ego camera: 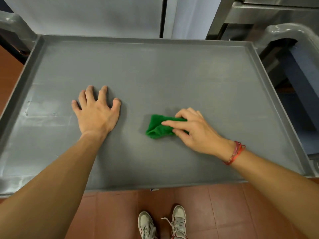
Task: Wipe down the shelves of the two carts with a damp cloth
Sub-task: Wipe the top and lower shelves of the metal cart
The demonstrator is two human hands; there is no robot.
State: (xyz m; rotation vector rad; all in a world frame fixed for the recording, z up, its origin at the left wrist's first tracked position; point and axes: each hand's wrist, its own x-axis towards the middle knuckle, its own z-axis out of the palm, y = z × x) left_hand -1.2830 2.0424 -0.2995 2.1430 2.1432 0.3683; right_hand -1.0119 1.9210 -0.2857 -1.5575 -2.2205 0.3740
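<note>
Steel cabinet doors [86, 14] stand beyond the grey cart, whose top shelf [172, 66] fills the view above a red tiled floor [120, 213]. The shelf is a shallow tray with a raised rim [138, 38]; within it lie the cloth and both hands. The left hand [96, 112] is spread flat left of centre, likely steadying the cart against rolling. The right hand [196, 131], well apart to its right, curls fingers and thumb round the bunched green cloth [157, 126], pressing it down to wipe
</note>
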